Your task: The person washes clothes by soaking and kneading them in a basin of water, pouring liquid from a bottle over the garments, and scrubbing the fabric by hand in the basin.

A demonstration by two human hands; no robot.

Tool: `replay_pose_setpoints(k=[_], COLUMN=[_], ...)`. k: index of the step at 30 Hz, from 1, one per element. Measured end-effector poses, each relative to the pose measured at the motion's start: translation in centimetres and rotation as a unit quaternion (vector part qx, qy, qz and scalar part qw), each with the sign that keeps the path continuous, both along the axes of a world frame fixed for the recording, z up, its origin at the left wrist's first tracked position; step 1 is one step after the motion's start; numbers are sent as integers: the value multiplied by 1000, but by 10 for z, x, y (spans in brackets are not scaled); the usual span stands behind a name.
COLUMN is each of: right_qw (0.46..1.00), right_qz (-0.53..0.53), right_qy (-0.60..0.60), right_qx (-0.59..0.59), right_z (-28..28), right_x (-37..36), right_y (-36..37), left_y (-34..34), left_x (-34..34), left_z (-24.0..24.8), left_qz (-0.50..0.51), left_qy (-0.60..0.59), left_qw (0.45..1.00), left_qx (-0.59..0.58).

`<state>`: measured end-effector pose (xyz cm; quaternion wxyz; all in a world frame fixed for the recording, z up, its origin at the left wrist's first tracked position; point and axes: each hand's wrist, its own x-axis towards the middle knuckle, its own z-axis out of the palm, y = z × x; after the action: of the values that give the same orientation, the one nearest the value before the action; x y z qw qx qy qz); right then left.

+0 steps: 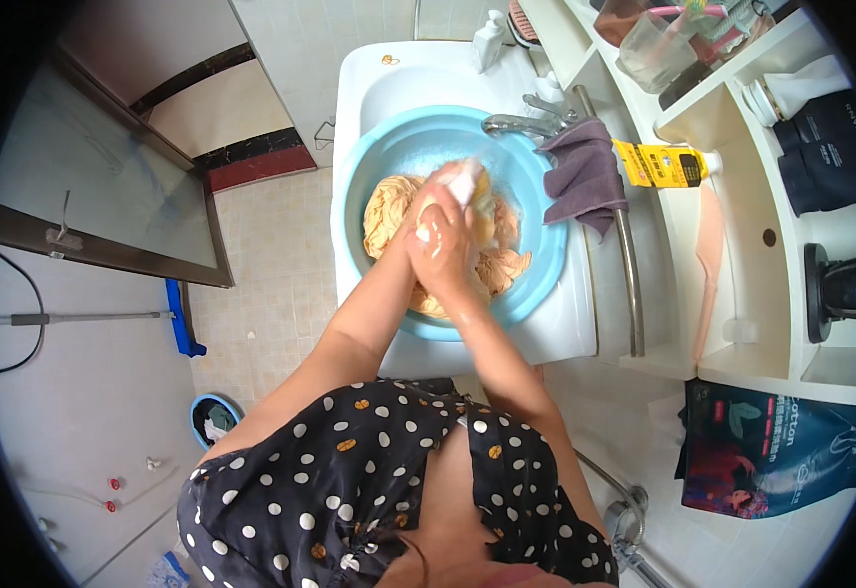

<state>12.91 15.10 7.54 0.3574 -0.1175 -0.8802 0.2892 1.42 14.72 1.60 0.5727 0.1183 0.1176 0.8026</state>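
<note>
A light blue basin (550,284) holds sudsy water and pale orange cloth (389,216), bunched at the left, with more cloth (502,268) at the right. Above it my hands are pressed together, wet and spotted with foam. My right hand (442,245) lies over my left hand (432,188) and partly hides it. Both look closed on a foamy, yellowish piece of cloth (485,218), blurred by motion. White lather (463,184) covers its upper end; whether soap is inside cannot be made out.
The basin sits on a white sink (369,78), beneath a metal faucet (521,124). A purple towel (585,176) hangs on a rail (630,284) at the right. Beyond are white shelves (790,377) and a yellow tube (665,165). A white pump bottle (489,41) stands behind.
</note>
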Motion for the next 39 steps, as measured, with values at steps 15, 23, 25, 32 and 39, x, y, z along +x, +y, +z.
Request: replay_pose_setpoints(k=[15,23,25,32,39], right_qw=[995,967,965,852,999], right_qz=[-19,-126,-40,98,37], right_qy=[94,-49,-83,-471,-16], right_qx=[-18,-216,-247,-207,-33], right_z=[-32,-57,-78,-30,6], right_x=[-15,3,23,42,21], right_y=[24,99,123,114,-8], left_y=[-11,-29,-44,-47,-11], left_x=[30,40,7,-2,9], left_z=[-20,29,17,21,-16], left_qz=[195,167,208,240,278], left_qy=[190,-23,50,69,-110], left_qw=[932,945,945,958,940], left_qx=[-238,-279,-246,-139,-167])
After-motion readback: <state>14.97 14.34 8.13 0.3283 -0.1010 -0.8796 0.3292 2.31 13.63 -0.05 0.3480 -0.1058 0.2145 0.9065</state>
